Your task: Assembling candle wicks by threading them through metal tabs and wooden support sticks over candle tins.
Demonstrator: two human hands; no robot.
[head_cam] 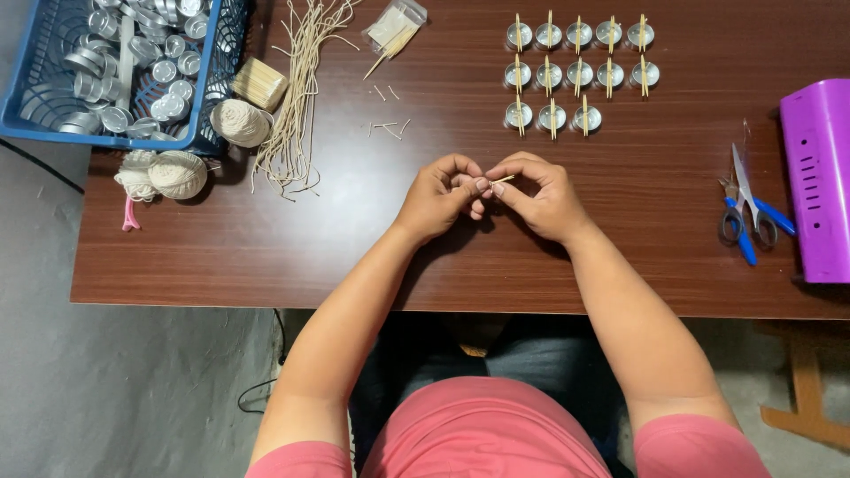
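Now, hands: both are meeting over the table's middle, fingertips touching.
L hand: fingers are curling shut, pinching one end of a thin wooden stick w/ thumb & forefinger.
R hand: fingers are closing on the same stick's other end; thumb is pressing from below.
Stick: is lying nearly level btwn the two hands, just above the wood, mostly hidden by fingertips.
Cups: small round metal cups are sitting in three rows beyond the hands, each w/ a stick lying across its rim.
Basket: blue basket at far L corner is holding more metal cups, loose.
String: cut cord lengths & pale string balls are lying beside the basket, well apart from the hands.
Scissors: blue-handled scissors are resting to the R, near a purple box.
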